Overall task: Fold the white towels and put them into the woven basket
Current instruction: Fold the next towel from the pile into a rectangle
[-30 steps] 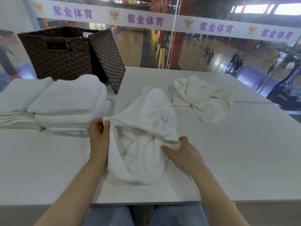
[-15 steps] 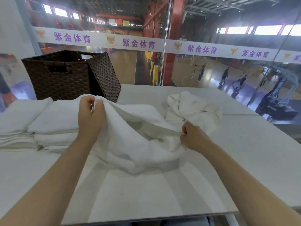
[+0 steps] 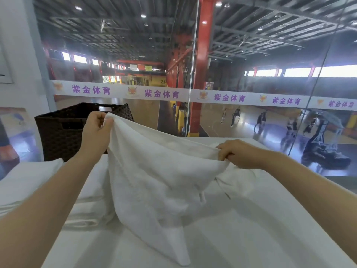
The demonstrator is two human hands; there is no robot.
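A white towel (image 3: 158, 182) hangs lifted above the table, its lower end trailing on the tabletop. My left hand (image 3: 95, 130) pinches its upper left corner, raised in front of the dark woven basket (image 3: 59, 132). Lower and to the right, my right hand (image 3: 237, 151) grips the towel's top edge. Another loose white towel (image 3: 239, 182) lies crumpled on the table under my right hand, partly hidden. Folded white towels (image 3: 29, 180) are stacked at the left, in front of the basket.
The white table (image 3: 260, 238) stretches ahead to a glass wall (image 3: 251, 122) just behind it. The basket's lid (image 3: 127, 111) leans against the basket's right side, mostly hidden by the towel. A white wall (image 3: 17, 55) stands at the left.
Both hands have raised the towel higher off the table and pulled it wider apart. The camera has tilted up, so more of the hall behind the glass shows.
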